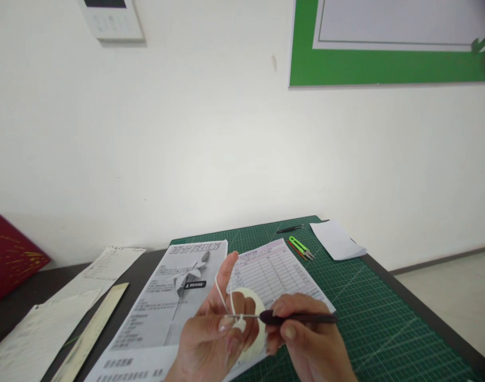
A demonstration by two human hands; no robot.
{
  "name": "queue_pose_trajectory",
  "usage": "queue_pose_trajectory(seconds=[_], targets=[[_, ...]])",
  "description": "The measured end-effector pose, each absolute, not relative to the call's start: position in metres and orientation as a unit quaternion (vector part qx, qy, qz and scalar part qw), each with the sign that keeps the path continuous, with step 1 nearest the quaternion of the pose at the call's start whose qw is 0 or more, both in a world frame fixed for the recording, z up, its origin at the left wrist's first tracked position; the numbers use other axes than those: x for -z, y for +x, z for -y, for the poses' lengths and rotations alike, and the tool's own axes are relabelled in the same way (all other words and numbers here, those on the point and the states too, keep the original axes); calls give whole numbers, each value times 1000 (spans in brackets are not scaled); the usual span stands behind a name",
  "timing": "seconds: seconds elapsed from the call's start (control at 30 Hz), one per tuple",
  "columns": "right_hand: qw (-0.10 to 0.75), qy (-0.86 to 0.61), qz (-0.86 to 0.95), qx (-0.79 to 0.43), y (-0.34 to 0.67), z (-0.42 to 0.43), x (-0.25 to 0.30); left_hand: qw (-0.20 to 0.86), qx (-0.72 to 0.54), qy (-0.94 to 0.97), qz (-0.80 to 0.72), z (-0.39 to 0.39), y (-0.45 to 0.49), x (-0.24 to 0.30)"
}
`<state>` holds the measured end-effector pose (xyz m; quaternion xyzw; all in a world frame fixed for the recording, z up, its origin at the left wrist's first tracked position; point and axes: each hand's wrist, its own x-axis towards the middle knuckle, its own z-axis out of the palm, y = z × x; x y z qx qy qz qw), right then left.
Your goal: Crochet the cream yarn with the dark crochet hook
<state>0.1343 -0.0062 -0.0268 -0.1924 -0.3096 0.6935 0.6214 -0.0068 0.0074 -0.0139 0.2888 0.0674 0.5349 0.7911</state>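
Note:
My left hand [216,323] has its index finger raised, with a loop of white yarn [231,297] running round it. Its thumb and other fingers pinch a small piece of white crochet work [240,321]. My right hand [310,334] grips the dark handle of a crochet hook [302,317]. The thin metal shaft points left and passes through or under the yarn at my left fingertips; which one I cannot tell. Behind both hands a pale, round ball of yarn [258,345] is partly hidden.
A printed sheet with a flower picture [155,307] and a table form [270,265] lie on the green cutting mat [386,329]. Green thread snips [301,246], a black pen-like tool [289,229] and white paper [338,240] lie farther back. Leftward are a ruler-like strip [91,329] and handwritten sheets [47,323].

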Motion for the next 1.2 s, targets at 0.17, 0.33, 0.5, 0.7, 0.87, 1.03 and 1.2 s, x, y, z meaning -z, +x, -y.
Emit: queue_pose_trajectory(seconds=[0.17,0.33,0.5,0.7,0.87,1.03,1.2], targets=[[633,-187,270,-701,131,8,25,792,-535,293,-42,-7,-7,15],[637,-165,295,-692,128,8,26,807,-515,289,-6,-7,-6,17],[632,-144,330,-686,125,6,31,814,-499,296,-22,-6,-4,17],[642,-134,325,-682,124,7,32,821,-487,298,-15,-7,-4,18],[636,-146,328,-684,125,7,32,812,-495,307,-36,-8,-7,14],[666,-164,356,-635,123,3,36,784,-516,333,-94,-9,-6,15],[672,-171,379,-613,119,-3,42,737,-525,384,-185,-9,-5,13]])
